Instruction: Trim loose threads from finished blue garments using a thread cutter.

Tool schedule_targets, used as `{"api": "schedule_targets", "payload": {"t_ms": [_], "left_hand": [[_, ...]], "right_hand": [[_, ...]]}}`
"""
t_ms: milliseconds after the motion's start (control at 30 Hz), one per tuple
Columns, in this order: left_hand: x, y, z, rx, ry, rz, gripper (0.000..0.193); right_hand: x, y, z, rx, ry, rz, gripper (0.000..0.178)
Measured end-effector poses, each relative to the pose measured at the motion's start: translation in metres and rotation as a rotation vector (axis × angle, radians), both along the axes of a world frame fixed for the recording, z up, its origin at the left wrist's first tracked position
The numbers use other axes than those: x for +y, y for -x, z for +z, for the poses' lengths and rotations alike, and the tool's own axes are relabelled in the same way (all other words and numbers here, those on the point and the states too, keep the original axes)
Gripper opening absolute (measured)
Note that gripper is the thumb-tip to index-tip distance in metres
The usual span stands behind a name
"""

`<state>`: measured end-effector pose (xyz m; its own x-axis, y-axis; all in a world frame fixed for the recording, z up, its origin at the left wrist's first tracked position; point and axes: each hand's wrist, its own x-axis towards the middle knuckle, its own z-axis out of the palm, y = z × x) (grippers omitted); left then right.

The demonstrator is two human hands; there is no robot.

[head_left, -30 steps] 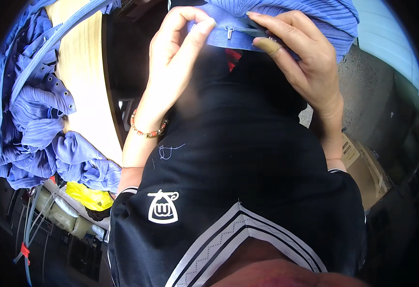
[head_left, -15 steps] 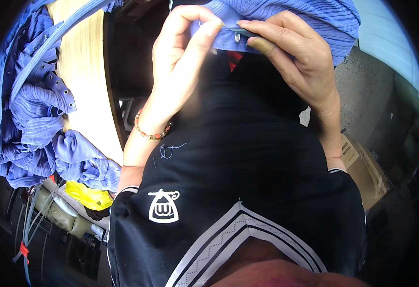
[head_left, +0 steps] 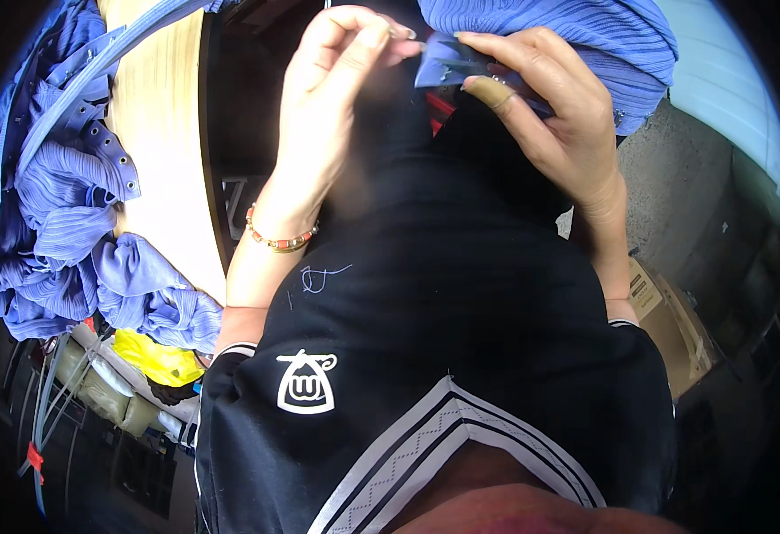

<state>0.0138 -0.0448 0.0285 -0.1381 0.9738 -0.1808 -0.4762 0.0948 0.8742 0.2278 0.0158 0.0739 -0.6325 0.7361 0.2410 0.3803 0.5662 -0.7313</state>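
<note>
Though in right hand (head_left: 564, 102), garment (head_left: 621, 53) near left (head_left: 332, 84).

The held garment (head_left: 626, 62) is matt ribbed cloth, as is the garment pile (head_left: 65, 240), whose eyelets (head_left: 124, 161) look metal. The tabletop (head_left: 163, 169) looks like smooth wood; the bag (head_left: 154, 356) is glossy plastic, the carton (head_left: 686, 338) matt cardboard.

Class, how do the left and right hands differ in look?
The left hand has a beaded bracelet at its wrist; the right hand shows none. The right hand's thumb wears a tan covering; the left hand's thumb looks bare. Both are near a blue ribbed garment.
</note>
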Motion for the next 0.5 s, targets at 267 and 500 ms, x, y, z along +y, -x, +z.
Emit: {"api": "schedule_targets", "payload": {"t_ms": [267,500], "left_hand": [[0.005,0.02,-0.022,0.29,-0.088,-0.137,0.035],[0.016,-0.021,-0.019,0.868,-0.353,-0.198,0.017]], "right_hand": [[0.003,-0.008,0.052,0.107,0.088,-0.392,0.031],[0.012,-0.044,0.027,0.285,-0.033,-0.393,0.035]]}}
